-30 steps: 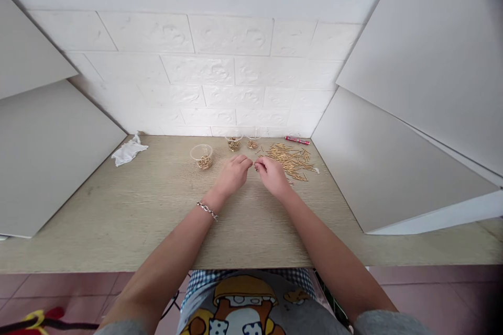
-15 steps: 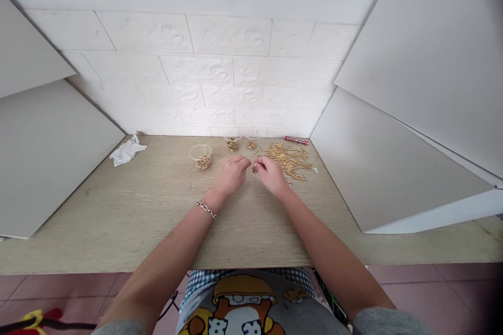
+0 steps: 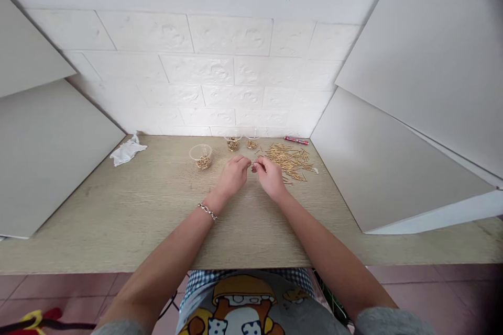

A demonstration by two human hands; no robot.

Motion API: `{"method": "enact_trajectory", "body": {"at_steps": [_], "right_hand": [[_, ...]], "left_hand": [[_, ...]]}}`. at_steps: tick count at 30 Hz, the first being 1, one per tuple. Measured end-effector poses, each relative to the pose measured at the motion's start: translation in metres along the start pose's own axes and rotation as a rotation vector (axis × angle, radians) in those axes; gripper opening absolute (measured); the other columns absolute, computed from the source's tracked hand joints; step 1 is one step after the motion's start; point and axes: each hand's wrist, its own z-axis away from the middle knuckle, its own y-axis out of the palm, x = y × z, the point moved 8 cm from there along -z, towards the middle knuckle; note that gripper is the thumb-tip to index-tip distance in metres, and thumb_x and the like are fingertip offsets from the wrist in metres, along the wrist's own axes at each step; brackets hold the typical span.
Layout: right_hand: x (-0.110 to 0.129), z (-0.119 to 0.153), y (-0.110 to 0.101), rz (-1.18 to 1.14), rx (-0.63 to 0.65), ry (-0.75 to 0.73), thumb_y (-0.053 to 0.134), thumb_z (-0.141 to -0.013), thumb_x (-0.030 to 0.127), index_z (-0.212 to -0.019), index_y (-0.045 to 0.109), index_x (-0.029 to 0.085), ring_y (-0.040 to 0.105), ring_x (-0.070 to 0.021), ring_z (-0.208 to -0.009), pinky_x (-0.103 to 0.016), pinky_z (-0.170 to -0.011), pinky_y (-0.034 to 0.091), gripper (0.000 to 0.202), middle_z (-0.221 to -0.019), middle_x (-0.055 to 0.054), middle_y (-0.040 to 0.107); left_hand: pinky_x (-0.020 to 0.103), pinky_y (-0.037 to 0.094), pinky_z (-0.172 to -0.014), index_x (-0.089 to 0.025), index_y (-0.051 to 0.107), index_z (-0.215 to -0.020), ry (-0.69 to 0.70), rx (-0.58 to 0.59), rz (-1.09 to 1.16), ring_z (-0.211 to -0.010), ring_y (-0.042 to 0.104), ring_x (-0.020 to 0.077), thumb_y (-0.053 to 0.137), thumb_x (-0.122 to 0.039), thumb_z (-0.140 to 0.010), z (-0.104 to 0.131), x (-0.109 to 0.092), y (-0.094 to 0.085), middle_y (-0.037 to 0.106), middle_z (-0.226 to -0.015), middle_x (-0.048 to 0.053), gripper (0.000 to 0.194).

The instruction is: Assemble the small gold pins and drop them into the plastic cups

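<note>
My left hand (image 3: 234, 174) and my right hand (image 3: 269, 175) meet fingertip to fingertip over the table, both closed in a pinch. Whatever small piece lies between the fingertips is too tiny to make out. Just beyond and right of my right hand spreads a pile of thin gold-coloured metal pins (image 3: 288, 159). To the left of my left hand stands a clear plastic cup (image 3: 200, 156) with small gold pieces in it. Behind the hands are a second clear cup (image 3: 232, 141) holding darker gold pieces and a third cup (image 3: 252, 140) with a few gold pieces.
A crumpled white tissue (image 3: 128, 151) lies at the table's back left. By the wall at the right is a red marker-like tube (image 3: 296, 140). White panels (image 3: 412, 152) stand at both sides, and a white brick-patterned wall (image 3: 212, 70) closes the back of the wooden table (image 3: 251, 235).
Both hands stay in nearly the same place, fingertips still together. My right hand has shifted very slightly to the left.
</note>
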Motion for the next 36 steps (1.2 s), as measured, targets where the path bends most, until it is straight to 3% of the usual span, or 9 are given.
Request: {"method": "enact_trajectory", "body": {"at_steps": [7, 18, 36], "right_hand": [[0.0, 0.0, 0.0, -0.002, -0.008, -0.024, 0.046, -0.078, 0.02, -0.072, 0.058, 0.019, 0.059, -0.0132, -0.063, -0.025, -0.065, 0.043, 0.013, -0.065, 0.0, 0.063], [-0.002, -0.003, -0.004, -0.16, -0.025, 0.022, 0.052, -0.076, 0.026, -0.078, 0.062, 0.019, 0.062, -0.0155, -0.067, -0.028, -0.068, 0.046, 0.012, -0.068, 0.0, 0.065], [0.004, -0.004, -0.007, -0.059, -0.004, -0.05, 0.05, -0.077, 0.025, -0.076, 0.062, 0.02, 0.06, -0.0151, -0.068, -0.028, -0.068, 0.044, 0.013, -0.07, 0.0, 0.065]], "left_hand": [[0.026, 0.043, -0.071, -0.016, 0.058, -0.078, 0.052, -0.018, -0.013, -0.075, 0.054, 0.0144, 0.041, -0.011, -0.083, 0.001, -0.005, -0.003, 0.059, -0.077, 0.004, 0.018], [0.027, 0.044, -0.071, -0.016, 0.058, -0.082, 0.087, -0.053, 0.023, -0.077, 0.054, 0.0147, 0.04, -0.019, -0.087, -0.002, -0.001, -0.011, 0.06, -0.079, 0.004, 0.019], [0.027, 0.045, -0.072, -0.018, 0.059, -0.086, 0.112, -0.039, 0.011, -0.079, 0.054, 0.0149, 0.04, -0.019, -0.087, -0.001, -0.001, -0.009, 0.06, -0.082, 0.004, 0.02]]}}
